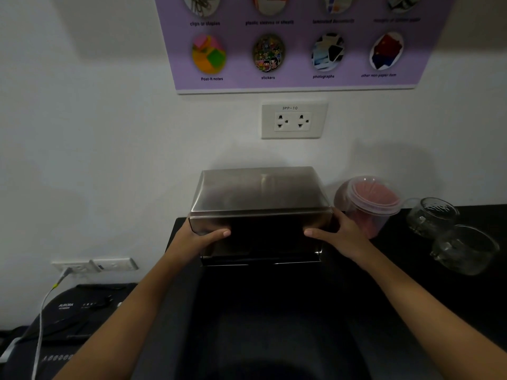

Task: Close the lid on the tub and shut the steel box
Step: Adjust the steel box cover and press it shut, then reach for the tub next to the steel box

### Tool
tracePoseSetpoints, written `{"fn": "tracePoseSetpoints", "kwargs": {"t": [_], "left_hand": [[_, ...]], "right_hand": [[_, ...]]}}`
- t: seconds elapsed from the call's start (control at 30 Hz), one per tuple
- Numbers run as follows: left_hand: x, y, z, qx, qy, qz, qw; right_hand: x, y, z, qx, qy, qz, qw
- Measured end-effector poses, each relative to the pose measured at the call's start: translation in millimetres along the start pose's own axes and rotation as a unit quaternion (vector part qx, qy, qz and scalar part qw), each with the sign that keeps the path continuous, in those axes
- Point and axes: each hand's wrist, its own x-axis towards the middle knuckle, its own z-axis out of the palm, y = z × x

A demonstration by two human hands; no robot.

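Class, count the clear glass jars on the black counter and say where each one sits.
2: one glass jar right of the pink tub, another nearer the camera. More may lie off-frame.

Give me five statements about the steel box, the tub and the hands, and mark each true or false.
1. Both hands, left hand and right hand, grip the steel box. True.
2. The pink tub stands left of the box. False: it stands to its right.
3. The tub has a clear lid on it. True.
4. A plug sits in the wall socket above the box. False: it is empty.
5. Glass jars sit right of the tub. True.
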Motion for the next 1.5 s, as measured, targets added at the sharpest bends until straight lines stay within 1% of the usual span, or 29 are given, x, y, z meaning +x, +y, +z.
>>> {"fn": "tracePoseSetpoints", "kwargs": {"t": [0.2, 0.4, 0.53, 0.67, 0.83, 0.9, 0.97, 1.07, 1.23, 1.3, 1.37, 1.43, 1.5], "left_hand": [[-2, 1, 1, -0.005, 0.009, -0.007, 1.0], [-8, 6, 3, 0.003, 0.007, -0.006, 1.0], [-19, -3, 2, -0.011, 0.051, -0.036, 0.998], [-38, -6, 1, 0.016, 0.105, -0.033, 0.994], [-66, 2, 6, 0.031, 0.179, -0.058, 0.982], [-79, 7, 17, 0.032, 0.192, -0.064, 0.979], [-89, 14, 34, 0.023, 0.163, -0.071, 0.984], [-94, 30, 72, 0.008, 0.089, -0.068, 0.994], [-77, 64, 148, -0.005, 0.013, -0.018, 1.0], [-66, 71, 179, -0.024, -0.019, -0.018, 0.999], [-55, 77, 209, -0.018, -0.05, -0.022, 0.998], [-43, 80, 234, -0.016, -0.062, -0.036, 0.997], [-32, 81, 254, -0.04, -0.056, -0.057, 0.996]], "right_hand": [[0, -2, -1, -0.018, -0.005, 0.003, 1.0], [-6, -6, 0, -0.005, -0.018, 0.017, 1.0], [-16, -5, -7, 0.003, -0.01, 0.019, 1.0], [-31, 5, -27, 0.02, 0.015, 0.051, 0.998], [-50, 22, -61, -0.013, 0.053, 0.086, 0.995], [-56, 27, -73, -0.012, 0.062, 0.104, 0.993], [-61, 31, -83, -0.014, 0.072, 0.115, 0.991], [-64, 33, -96, -0.005, 0.087, 0.125, 0.988], [-61, 37, -116, 0.009, 0.092, 0.13, 0.987], [-58, 41, -124, 0.022, 0.093, 0.131, 0.987], [-51, 47, -131, 0.044, 0.095, 0.135, 0.985], [-42, 52, -135, 0.083, 0.098, 0.146, 0.981], [-30, 56, -136, 0.134, 0.104, 0.164, 0.972]]}}
